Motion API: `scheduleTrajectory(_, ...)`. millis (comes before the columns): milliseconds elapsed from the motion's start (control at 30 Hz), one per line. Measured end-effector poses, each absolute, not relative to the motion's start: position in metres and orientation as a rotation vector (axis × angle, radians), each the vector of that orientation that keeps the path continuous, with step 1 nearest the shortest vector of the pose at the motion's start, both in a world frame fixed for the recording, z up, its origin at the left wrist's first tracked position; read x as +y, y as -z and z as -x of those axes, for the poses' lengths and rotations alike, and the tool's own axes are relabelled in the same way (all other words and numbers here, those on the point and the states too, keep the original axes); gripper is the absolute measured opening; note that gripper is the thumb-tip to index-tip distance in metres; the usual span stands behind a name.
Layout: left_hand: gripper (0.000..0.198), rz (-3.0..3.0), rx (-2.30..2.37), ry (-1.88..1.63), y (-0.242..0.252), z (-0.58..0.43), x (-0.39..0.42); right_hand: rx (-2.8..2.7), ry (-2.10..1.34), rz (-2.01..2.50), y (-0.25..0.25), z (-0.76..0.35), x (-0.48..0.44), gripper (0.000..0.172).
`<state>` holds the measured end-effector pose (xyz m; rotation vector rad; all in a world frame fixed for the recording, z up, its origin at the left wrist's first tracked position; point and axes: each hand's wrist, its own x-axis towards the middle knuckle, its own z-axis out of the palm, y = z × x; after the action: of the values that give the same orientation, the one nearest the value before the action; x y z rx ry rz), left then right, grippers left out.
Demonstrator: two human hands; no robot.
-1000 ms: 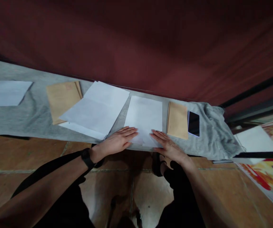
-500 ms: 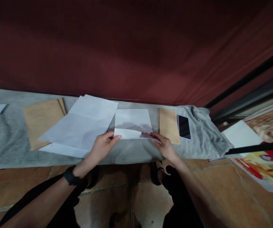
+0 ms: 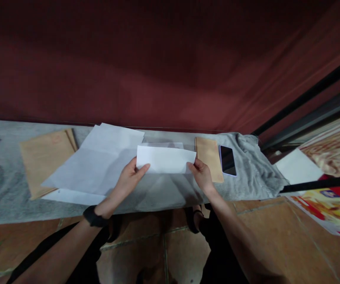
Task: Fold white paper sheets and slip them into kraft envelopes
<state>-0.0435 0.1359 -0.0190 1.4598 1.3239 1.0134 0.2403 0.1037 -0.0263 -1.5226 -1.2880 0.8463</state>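
Since half a second ago, the near flap of my white paper [image 3: 165, 159] has come up: it now shows as a long, folded panel facing me, covering most of what lies beyond it. It is above the grey-clothed tabletop [image 3: 167, 195], about midway between the front and back edges, toward the right end. A strip of paper [image 3: 165, 145] shows just past its top; I cannot tell whether that is the same sheet or another.

I judge the paper light, thin and easily bent, stiffer along a fold, a little slippery, and quick to crease or tear if pulled. Its two short ends look the best places to hold.

From left to right: brown envelopes [image 3: 47, 161] lie toward the left, partly beneath large white sheets [image 3: 99, 157]. Next, my left hand [image 3: 131, 173] has a narrow pinch on the panel's left end, thumb on the face near the lower corner, fingers mostly hidden behind. My right hand [image 3: 200, 169] mirrors it at the right end, its grip nearly closed on the thin edge. Just beyond lies another brown envelope [image 3: 210, 161], then a phone [image 3: 228, 159], nearest the tabletop's right end.
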Motion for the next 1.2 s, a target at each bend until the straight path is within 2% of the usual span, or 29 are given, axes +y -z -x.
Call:
scheduleTrajectory(267, 0.041, -1.565, 1.506, -0.943, 0.049, 0.049, 0.158, -1.432, -0.924, 1.622, 0.031, -0.237, 0.109, 0.027)
scheduleTrajectory(400, 0.050, -1.632, 1.570, -0.900, 0.051, 0.047, 0.158, -1.496, -0.851, 1.795, 0.033, -0.235, 0.109, 0.028)
scheduleTrajectory(500, 0.057, -1.667, 1.607, -0.843, 0.049, 0.046, 0.155, -1.552, -0.785, 1.866, 0.034, -0.235, 0.108, 0.034)
scheduleTrajectory(667, 0.063, -1.709, 1.690, -0.770, 0.042, 0.044, 0.150, -1.641, -0.657, 1.999, 0.033, -0.234, 0.106, 0.065)
scheduleTrajectory(767, 0.066, -1.747, 1.711, -0.729, 0.037, 0.042, 0.147, -1.705, -0.596, 2.078, 0.032, -0.232, 0.104, 0.075)
scheduleTrajectory(933, 0.070, -1.836, 1.793, -0.619, 0.032, 0.039, 0.143, -1.814, -0.504, 2.213, 0.028, -0.226, 0.101, 0.079)
scheduleTrajectory(1200, 0.069, -2.002, 1.954, -0.389, 0.029, 0.035, 0.139, -1.989, -0.498, 2.268, 0.016, -0.222, 0.097, 0.070)
